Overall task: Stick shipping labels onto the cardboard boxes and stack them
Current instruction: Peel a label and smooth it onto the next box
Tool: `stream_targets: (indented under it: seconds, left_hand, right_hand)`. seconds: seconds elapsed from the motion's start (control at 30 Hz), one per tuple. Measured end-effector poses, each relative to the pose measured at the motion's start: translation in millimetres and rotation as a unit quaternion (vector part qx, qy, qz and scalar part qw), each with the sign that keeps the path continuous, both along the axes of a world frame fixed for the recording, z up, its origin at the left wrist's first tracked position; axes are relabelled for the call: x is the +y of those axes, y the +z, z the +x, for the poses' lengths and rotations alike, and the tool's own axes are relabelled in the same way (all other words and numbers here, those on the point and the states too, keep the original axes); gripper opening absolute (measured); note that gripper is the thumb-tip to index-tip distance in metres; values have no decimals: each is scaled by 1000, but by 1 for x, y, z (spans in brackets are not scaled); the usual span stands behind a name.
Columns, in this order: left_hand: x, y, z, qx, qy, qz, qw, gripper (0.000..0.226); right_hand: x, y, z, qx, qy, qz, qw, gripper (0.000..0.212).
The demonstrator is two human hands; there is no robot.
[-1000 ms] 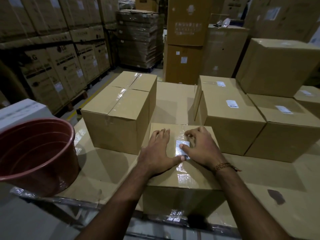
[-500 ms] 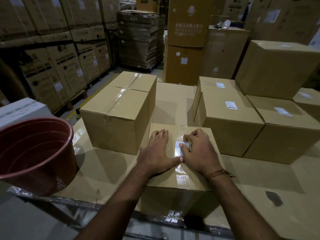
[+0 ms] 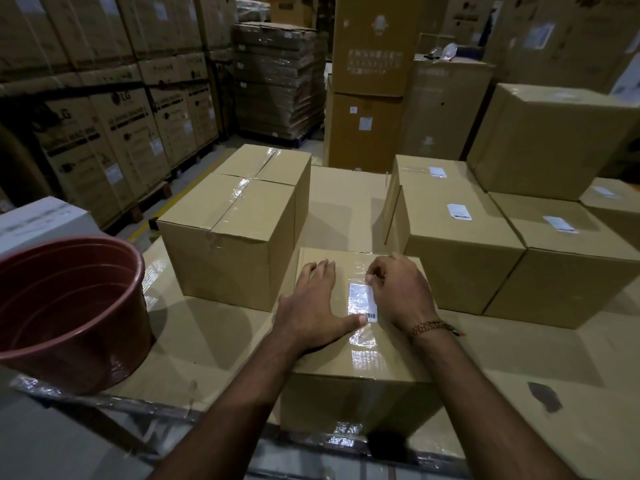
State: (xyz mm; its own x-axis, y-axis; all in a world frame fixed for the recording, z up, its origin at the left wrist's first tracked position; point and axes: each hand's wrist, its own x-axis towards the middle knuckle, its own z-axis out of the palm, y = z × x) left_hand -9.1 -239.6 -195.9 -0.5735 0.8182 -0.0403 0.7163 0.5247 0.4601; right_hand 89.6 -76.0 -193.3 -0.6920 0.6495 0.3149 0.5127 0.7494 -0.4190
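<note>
A small taped cardboard box (image 3: 349,382) sits right in front of me on the cardboard-covered table. A white shipping label (image 3: 361,301) with a barcode lies along the tape strip on its top. My left hand (image 3: 313,308) lies flat on the lid left of the label, its thumb tip at the label's lower edge. My right hand (image 3: 398,291) rests on the lid to the label's right, fingers bent at the label's upper right edge. A taller unlabelled box (image 3: 239,223) stands behind on the left. Labelled boxes (image 3: 457,233) stand at the right.
A reddish-brown plastic tub (image 3: 69,313) stands at the table's left front corner. A large box (image 3: 550,140) rests on top of the labelled ones at the far right. Pallets of stacked cartons (image 3: 114,109) line the aisle behind. A dark stain (image 3: 544,396) marks the table at right.
My right hand has slid to the right off the label, so the whole label and its barcode now show. My left hand has stayed flat on the lid.
</note>
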Motion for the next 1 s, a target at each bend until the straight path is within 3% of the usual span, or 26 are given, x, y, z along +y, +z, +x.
stream_targets:
  seconds: [0.47,0.63,0.73,0.8,0.87,0.93,1.0]
  left_hand:
    - [2,-2,-1,11,4,-7,1000,122]
    - [3,-1,-1,10,2,-11,1000,123]
    - [3,-1,-1,11,2,-13,1000,122]
    - [3,0,0,8,0,-12,1000,121]
    - [2,0,0,9,0,-12,1000,121]
    - [2,1,1,9,1,-12,1000,121]
    - [2,2,1,8,1,-11,1000,121]
  right_hand:
    - [-3,-15,6,61,5,36,997,10]
    - [-4,-14,7,87,10,14,996,11]
    - [-8,-8,14,103,33,-69,992,10]
    - [-10,-3,21,108,54,-149,981,30]
    - [-12,1,27,101,75,-210,970,64]
    - [-12,3,33,87,86,-248,961,93]
    - [-10,4,39,70,84,-276,955,110]
